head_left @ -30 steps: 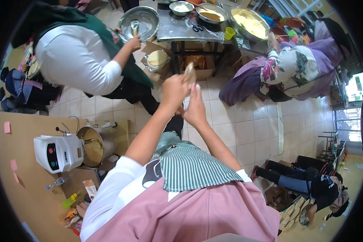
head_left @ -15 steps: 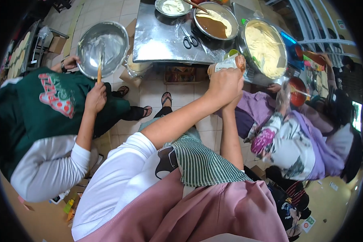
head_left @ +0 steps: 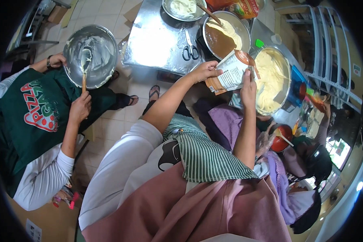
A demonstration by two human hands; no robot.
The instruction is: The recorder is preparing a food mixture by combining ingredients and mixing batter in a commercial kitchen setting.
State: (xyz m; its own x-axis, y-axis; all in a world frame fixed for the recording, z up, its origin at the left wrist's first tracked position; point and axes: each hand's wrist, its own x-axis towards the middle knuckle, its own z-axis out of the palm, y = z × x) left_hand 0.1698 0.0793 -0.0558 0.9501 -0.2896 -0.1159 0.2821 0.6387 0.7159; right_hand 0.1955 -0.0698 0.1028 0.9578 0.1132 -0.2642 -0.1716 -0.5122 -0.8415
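steel covers the broad table (head_left: pixel 149 44), with a cream-filled basin (head_left: pixel 289 82) and smaller pan (head_left: pixel 205 34) grouped at its right, probably for easy reach. just this side of the pan, the white-and-brown pouch (head_left: pixel 230 76) hangs between two hands, likely to keep it steady: left hand (head_left: pixel 205 72) pinching one edge, right hand (head_left: pixel 248 89) closed on the other. half a second ago those hands were bunched together; now they're apart, the pouch's face spread open.
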